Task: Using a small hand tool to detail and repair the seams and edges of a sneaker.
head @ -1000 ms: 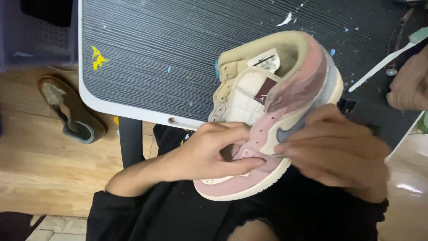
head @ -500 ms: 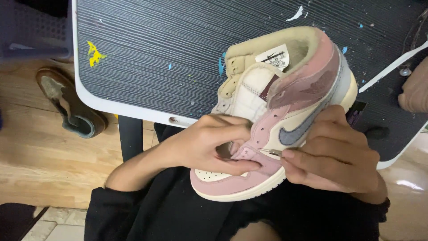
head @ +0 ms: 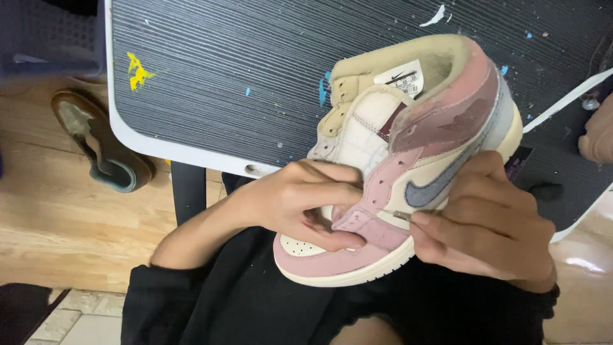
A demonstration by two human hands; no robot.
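We see a dark, finely ribbed worktop [head: 255, 76] with a white rounded rim, flecked with yellow, blue and white paint spots. Beneath it lies a light wooden floor [head: 57, 217], which gives way to pale tiles at the lower left corner. On the wooden floor, just beside the worktop's left edge, a worn brown sandal [head: 102, 148] lies sole down

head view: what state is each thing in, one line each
pink and cream high-top sneaker: unlaced, tilted on its side over the lap, held by both hands
left hand: fingers tucked in at the lace area
right hand: pinching a thin metal tool against the sneaker's side
brown sandal: lying on the wooden floor
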